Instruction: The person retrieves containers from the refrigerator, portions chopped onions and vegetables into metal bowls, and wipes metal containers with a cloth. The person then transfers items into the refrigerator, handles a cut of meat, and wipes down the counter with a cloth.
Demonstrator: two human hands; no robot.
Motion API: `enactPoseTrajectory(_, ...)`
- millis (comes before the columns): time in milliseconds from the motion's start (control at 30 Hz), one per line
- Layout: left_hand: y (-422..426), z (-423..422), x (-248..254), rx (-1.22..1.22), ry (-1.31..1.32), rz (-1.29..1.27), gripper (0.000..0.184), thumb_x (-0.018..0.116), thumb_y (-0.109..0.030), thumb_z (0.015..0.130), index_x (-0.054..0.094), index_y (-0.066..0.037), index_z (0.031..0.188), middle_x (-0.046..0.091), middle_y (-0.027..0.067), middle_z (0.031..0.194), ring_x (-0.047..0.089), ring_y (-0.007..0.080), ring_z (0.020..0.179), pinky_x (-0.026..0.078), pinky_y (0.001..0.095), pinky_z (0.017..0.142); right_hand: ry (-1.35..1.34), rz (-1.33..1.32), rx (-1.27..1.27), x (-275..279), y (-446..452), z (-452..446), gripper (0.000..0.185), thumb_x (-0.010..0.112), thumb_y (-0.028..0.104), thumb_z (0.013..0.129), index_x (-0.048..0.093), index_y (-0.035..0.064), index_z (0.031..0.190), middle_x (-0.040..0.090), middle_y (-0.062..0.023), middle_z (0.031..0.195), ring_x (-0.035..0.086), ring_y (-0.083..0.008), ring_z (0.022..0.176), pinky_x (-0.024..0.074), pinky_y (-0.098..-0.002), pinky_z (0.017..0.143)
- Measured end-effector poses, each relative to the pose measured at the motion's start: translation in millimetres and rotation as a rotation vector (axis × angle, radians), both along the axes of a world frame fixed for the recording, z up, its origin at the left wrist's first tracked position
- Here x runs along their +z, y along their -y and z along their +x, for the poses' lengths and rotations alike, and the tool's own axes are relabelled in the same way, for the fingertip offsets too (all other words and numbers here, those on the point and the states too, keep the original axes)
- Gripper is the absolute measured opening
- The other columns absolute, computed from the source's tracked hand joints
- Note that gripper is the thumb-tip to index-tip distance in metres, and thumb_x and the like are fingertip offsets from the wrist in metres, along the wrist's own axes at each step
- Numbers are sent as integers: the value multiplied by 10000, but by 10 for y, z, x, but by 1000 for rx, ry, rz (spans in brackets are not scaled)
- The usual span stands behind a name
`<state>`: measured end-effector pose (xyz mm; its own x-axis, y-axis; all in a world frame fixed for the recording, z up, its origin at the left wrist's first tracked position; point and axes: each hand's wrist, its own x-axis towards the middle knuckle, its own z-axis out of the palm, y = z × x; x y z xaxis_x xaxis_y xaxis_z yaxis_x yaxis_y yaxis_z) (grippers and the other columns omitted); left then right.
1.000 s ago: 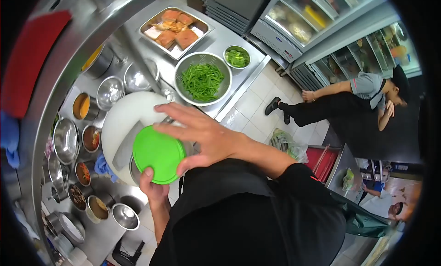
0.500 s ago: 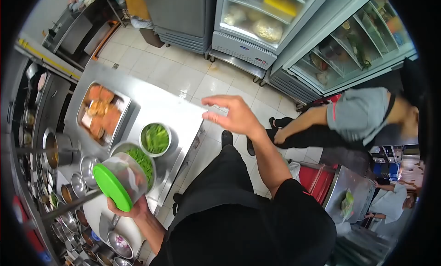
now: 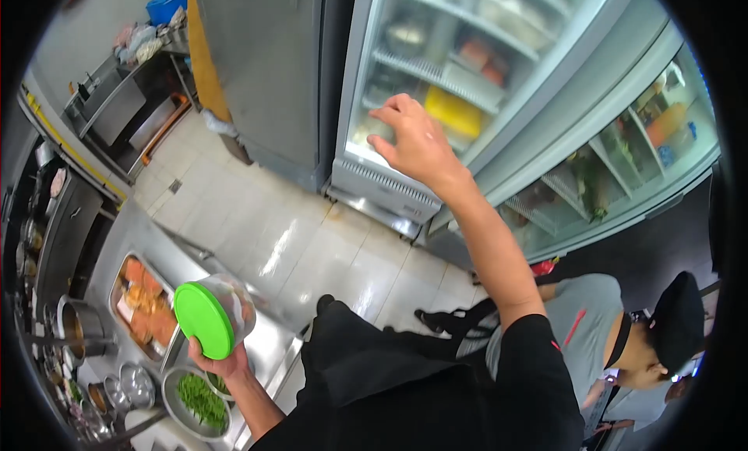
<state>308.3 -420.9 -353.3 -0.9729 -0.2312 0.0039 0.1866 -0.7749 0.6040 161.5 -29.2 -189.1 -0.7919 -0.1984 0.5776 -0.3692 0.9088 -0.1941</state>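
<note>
My left hand grips a clear round tub with a bright green lid, tilted on its side above the counter. Reddish and pale pieces show faintly through its wall. My right hand is raised in front of the glass-door fridge, fingers curved and apart, holding nothing. Whether it touches the glass I cannot tell. Below the tub are a bowl of cut green vegetables and a metal tray of orange-pink pieces that look like fish.
A second glass-door fridge stands to the right. Close on my right a co-worker in a grey shirt and black cap bends forward. A grey steel cabinet stands left of the fridge. Pots and bowls crowd the left side of the steel counter.
My view has turned toward the fridges, which now appear nearer. My right arm has reached up and forward to the glass door. The tub stays in my left hand, now over the counter's edge.
</note>
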Motion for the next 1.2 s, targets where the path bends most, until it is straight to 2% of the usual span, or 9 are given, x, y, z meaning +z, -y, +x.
enactPoseTrajectory(133, -260, -757, -383, -78, -31, 3, 546, 531, -451, 836, 551, -74, 1229, 612, 90, 1128, 576, 244, 1026, 470, 467, 811, -221, 330, -33, 353, -317, -939, 222, 708, 83, 671, 660, 8, 875, 550, -153, 945, 540, -304, 906, 451, -404, 730)
enactPoseTrajectory(200, -629, -1206, -298, -40, 38, 33, 535, 531, -448, 833, 568, -51, 1190, 643, 64, 1042, 620, 200, 913, 495, 403, 788, -170, 430, -158, 629, -459, -1439, 272, 713, 117, 692, 675, 30, 947, 558, -146, 1043, 537, -305, 1015, 455, -405, 816)
enactPoseTrajectory(267, -815, -1664, -386, -157, -8, 38, 547, 544, -445, 824, 567, -40, 1190, 636, 81, 1072, 615, 219, 954, 500, 393, 785, -300, 637, -195, 878, -603, -2038, 216, 694, 118, 685, 680, 26, 880, 561, -139, 1070, 514, -302, 1067, 423, -413, 906)
enactPoseTrajectory(367, -1068, -2325, -422, -257, -47, 57, 562, 553, -444, 819, 562, -26, 1196, 631, 94, 1089, 609, 225, 991, 496, 391, 821, -596, 889, -189, 1202, -728, -2986, 97, 647, 80, 667, 691, 53, 748, 595, -130, 965, 520, -306, 1008, 389, -419, 898)
enactPoseTrajectory(467, -1240, -2727, -100, -288, -53, 47, 561, 550, -437, 824, 561, -15, 1194, 629, 99, 1099, 604, 222, 1022, 482, 391, 871, -454, 1092, -263, 1435, -709, -3631, 169, 642, 181, 735, 700, 56, 832, 605, -116, 1041, 488, -281, 1117, 300, -428, 1054)
enactPoseTrajectory(567, -1171, -2961, -18, -279, -68, 25, 538, 542, -418, 837, 564, -16, 1194, 630, 96, 1111, 604, 225, 1031, 465, 393, 914, -234, 1120, -384, 1504, -661, -3935, 166, 591, 214, 802, 725, 121, 832, 652, -81, 950, 536, -235, 1084, 351, -401, 963)
enactPoseTrajectory(667, -1072, -3115, -69, -284, -53, 12, 552, 536, -403, 837, 553, 7, 1206, 624, 113, 1121, 601, 231, 1035, 464, 378, 902, -29, 1136, -485, 1526, -590, -4097, 162, 582, 255, 830, 734, 199, 820, 693, -15, 876, 621, -190, 946, 378, -352, 849)
enactPoseTrajectory(1000, -831, -3475, -37, -363, 29, -116, 632, 558, -456, 816, 506, -22, 1272, 547, 109, 1241, 517, 256, 1156, 425, 460, 952, -124, 1052, -536, 1361, -420, -4038, 142, 589, 224, 850, 730, 221, 852, 706, 30, 853, 649, -168, 871, 370, -352, 774)
enactPoseTrajectory(1200, -1007, -3845, 212, -296, -42, -22, 596, 519, -391, 882, 435, -34, 1352, 497, 140, 1324, 509, 310, 1200, 438, 522, 988, -377, 985, -263, 1218, 246, -2806, 131, 656, 192, 677, 615, 226, 557, 580, 44, 582, 488, -154, 615, 305, -322, 655)
